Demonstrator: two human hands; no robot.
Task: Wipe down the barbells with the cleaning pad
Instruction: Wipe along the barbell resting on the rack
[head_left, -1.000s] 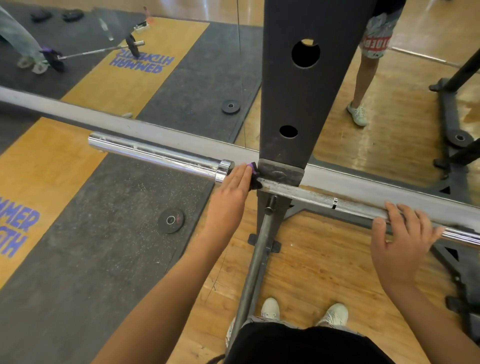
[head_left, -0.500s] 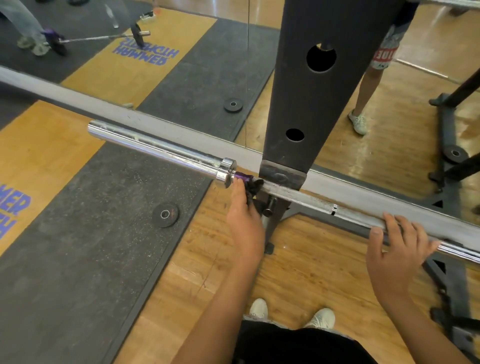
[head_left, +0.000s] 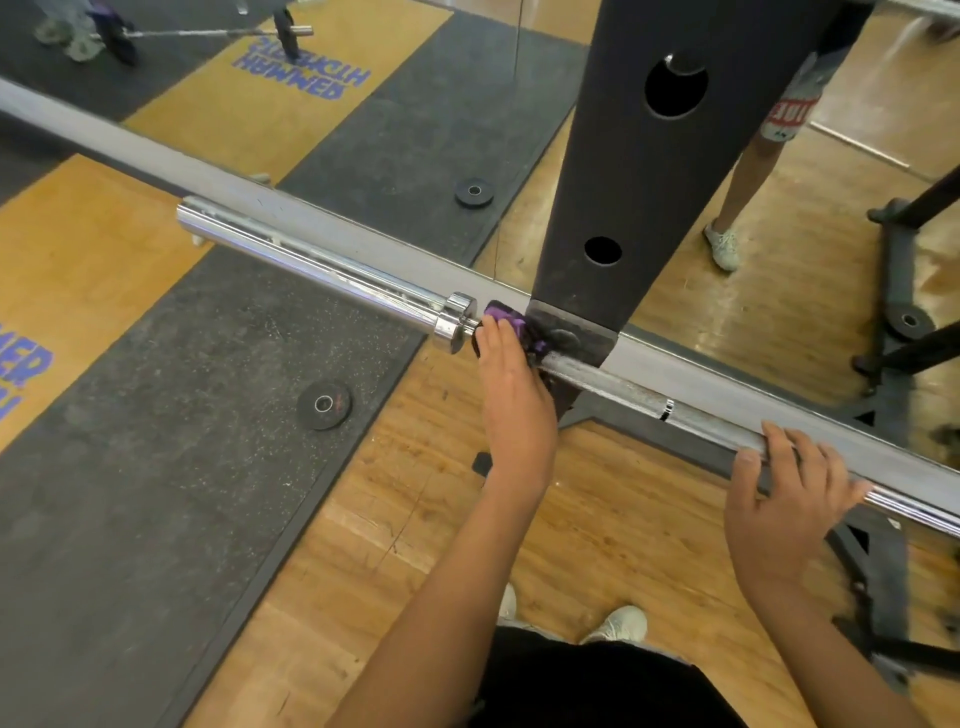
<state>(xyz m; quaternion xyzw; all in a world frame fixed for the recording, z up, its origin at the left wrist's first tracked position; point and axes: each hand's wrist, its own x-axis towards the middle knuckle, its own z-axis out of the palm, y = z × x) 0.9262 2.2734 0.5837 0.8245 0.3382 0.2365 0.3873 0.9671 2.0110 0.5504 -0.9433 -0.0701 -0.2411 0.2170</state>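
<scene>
A chrome barbell (head_left: 639, 392) lies across a black rack upright (head_left: 654, 171), running from upper left to lower right. Its thick sleeve (head_left: 311, 265) ends in a collar (head_left: 457, 322). My left hand (head_left: 514, 400) presses a purple and black cleaning pad (head_left: 506, 319) around the shaft, between the collar and the rack hook. My right hand (head_left: 779, 493) grips the shaft farther right, fingers curled over it. Part of the pad is hidden under my fingers.
A mirror (head_left: 805, 291) with a grey ledge (head_left: 156, 156) runs just behind the bar and reflects a person's legs. A small black weight plate (head_left: 324, 405) lies on the dark rubber mat. Rack base struts (head_left: 878, 597) sit on the wooden floor at right. My shoes (head_left: 613, 623) are below.
My left hand turned from lying over the bar to gripping it from the near side, and the purple pad now shows above my fingers. The right hand stayed on the shaft.
</scene>
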